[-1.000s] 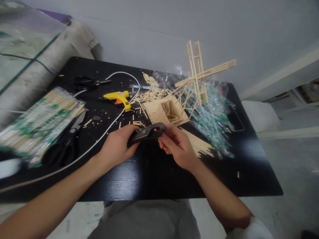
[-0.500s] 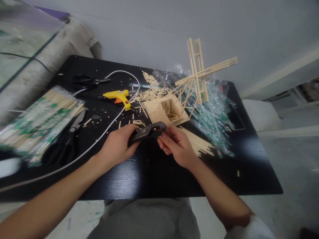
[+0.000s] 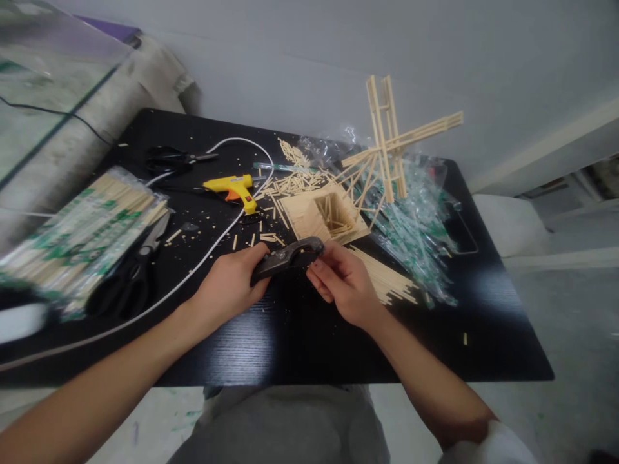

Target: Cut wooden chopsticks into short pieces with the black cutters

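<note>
My left hand [image 3: 231, 283] is wrapped round the handle of a dark metal cutter [image 3: 289, 255] held just above the black table [image 3: 300, 335]. My right hand [image 3: 344, 283] is curled close at the cutter's head, fingers pinched together; whether a thin stick sits in them is too small to tell. Just behind the hands stands a small square box built of wooden sticks [image 3: 325, 216]. A stick windmill frame [image 3: 387, 148] rises behind it.
A yellow glue gun [image 3: 233, 189] with its white cable [image 3: 193, 270] lies at the back left. Black scissors [image 3: 126, 283] and packs of chopsticks [image 3: 77, 238] lie at the left. Loose sticks [image 3: 387, 281] and plastic wrappers [image 3: 416, 225] cover the right.
Both hands and the cutter stay nearly still; the view has shifted slightly.
</note>
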`<state>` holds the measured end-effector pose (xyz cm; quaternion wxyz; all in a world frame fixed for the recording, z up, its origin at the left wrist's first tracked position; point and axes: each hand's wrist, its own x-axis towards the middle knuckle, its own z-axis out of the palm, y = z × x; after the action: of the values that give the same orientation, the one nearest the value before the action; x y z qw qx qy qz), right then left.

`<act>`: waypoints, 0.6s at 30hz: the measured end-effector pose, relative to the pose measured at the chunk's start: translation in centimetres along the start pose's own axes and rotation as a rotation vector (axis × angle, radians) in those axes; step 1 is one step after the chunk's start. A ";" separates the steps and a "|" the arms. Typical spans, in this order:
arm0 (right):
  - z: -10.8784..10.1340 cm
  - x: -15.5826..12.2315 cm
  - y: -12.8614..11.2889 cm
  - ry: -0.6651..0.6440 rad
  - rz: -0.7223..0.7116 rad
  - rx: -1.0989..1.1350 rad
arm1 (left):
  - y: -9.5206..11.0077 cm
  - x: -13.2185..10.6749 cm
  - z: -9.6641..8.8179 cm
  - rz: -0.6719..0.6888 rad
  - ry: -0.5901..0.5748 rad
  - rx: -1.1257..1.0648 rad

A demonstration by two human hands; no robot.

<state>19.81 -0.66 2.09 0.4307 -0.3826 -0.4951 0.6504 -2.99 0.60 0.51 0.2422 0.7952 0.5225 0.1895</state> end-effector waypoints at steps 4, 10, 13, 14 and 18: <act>0.1 0.0 0.1 -0.001 0.016 0.032 | -0.1 0.0 0.0 -0.015 -0.010 0.036; 0.3 0.0 0.1 0.026 -0.041 -0.019 | -0.2 0.1 0.1 0.027 0.033 0.030; 0.2 0.0 0.1 0.016 -0.027 -0.010 | -0.4 0.1 0.2 0.060 0.047 0.019; 0.1 0.0 0.0 0.004 -0.012 0.004 | -0.4 0.1 0.2 0.071 0.049 0.014; -0.2 0.1 0.0 -0.076 0.048 0.103 | -0.4 0.0 0.0 0.115 0.045 -0.029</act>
<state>19.94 -0.52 2.03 0.4150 -0.3465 -0.4678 0.6992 -3.30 0.75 0.24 0.2307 0.8159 0.4785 0.2284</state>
